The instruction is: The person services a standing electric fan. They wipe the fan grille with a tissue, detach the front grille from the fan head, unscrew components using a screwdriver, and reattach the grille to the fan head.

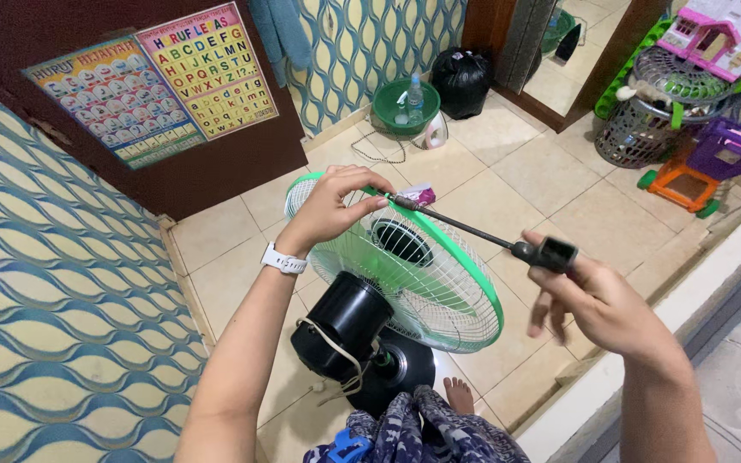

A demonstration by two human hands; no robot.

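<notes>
A desk fan with a green rim and white wire grille [439, 283] stands on the tiled floor in front of me, its black motor housing [346, 319] facing me. My left hand [332, 206], with a white watch on the wrist, grips the top of the green rim. My right hand [598, 304] holds the black handle of a long screwdriver [473, 230]. The screwdriver's tip rests at the top of the rim, next to my left fingers.
Alphabet posters [160, 86] hang on a dark door at the left. A green basin with a bottle [406, 105] and a black bag [461, 79] stand farther back. Toys and a wire basket [658, 116] fill the right corner. My bare foot [459, 394] is beside the fan's base.
</notes>
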